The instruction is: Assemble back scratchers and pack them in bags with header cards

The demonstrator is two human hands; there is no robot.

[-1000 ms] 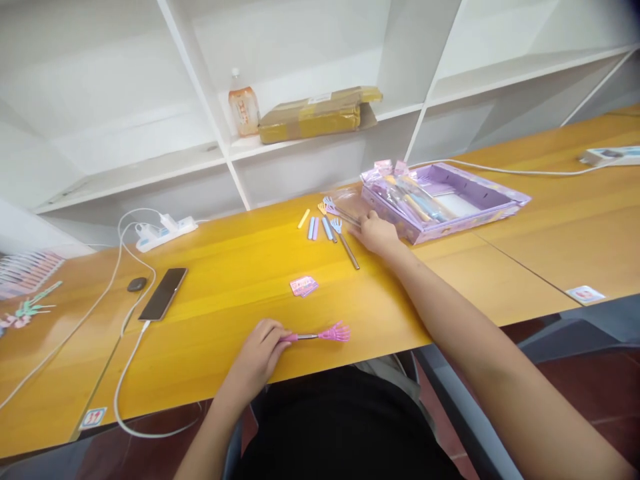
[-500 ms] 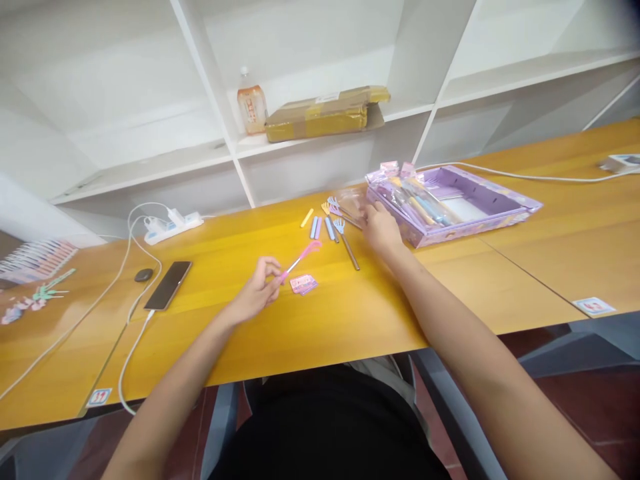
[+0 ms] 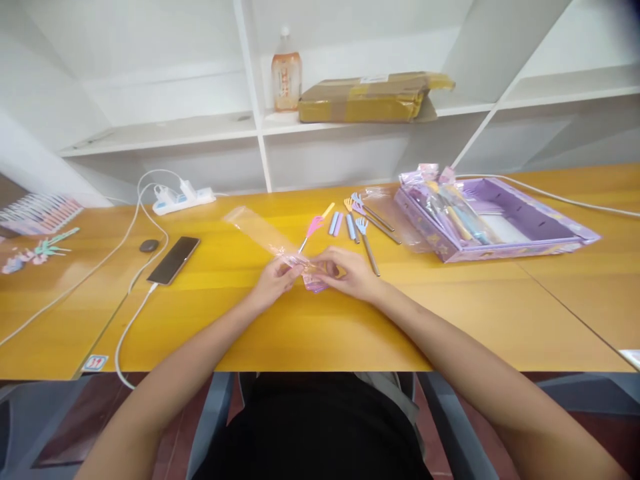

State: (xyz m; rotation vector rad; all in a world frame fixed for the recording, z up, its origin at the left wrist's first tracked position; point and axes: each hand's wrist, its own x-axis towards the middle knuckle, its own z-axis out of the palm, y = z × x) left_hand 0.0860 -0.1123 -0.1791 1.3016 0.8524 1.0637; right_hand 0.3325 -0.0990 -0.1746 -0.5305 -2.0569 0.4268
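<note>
My left hand [image 3: 274,281] is closed on a pink back scratcher [image 3: 315,226], a claw-shaped head on a thin metal rod that points away from me. The clear plastic bag [image 3: 254,227] stretches from between both hands toward the back left. Its near end is pinched by my right hand [image 3: 353,272]; whether the left fingers also grip the bag is hard to make out. Small pink and purple cards [image 3: 314,285] lie partly hidden under the hands. To the right rest several scratchers, among them a blue-headed one [image 3: 369,245], beside short coloured handle pieces [image 3: 339,225].
A purple tray [image 3: 520,250] holding wrapped scratchers [image 3: 463,213] stands at the right, with more clear bags [image 3: 400,217] next to it. On the left are a phone [image 3: 174,260] with its cable and a power strip [image 3: 184,200]. Shelves behind carry a bottle [image 3: 287,77] and a carton [image 3: 360,100].
My right hand has come from beside the tray to my left hand, bringing a clear plastic bag. The pink scratcher now points more steeply away from me. The view has shifted.
</note>
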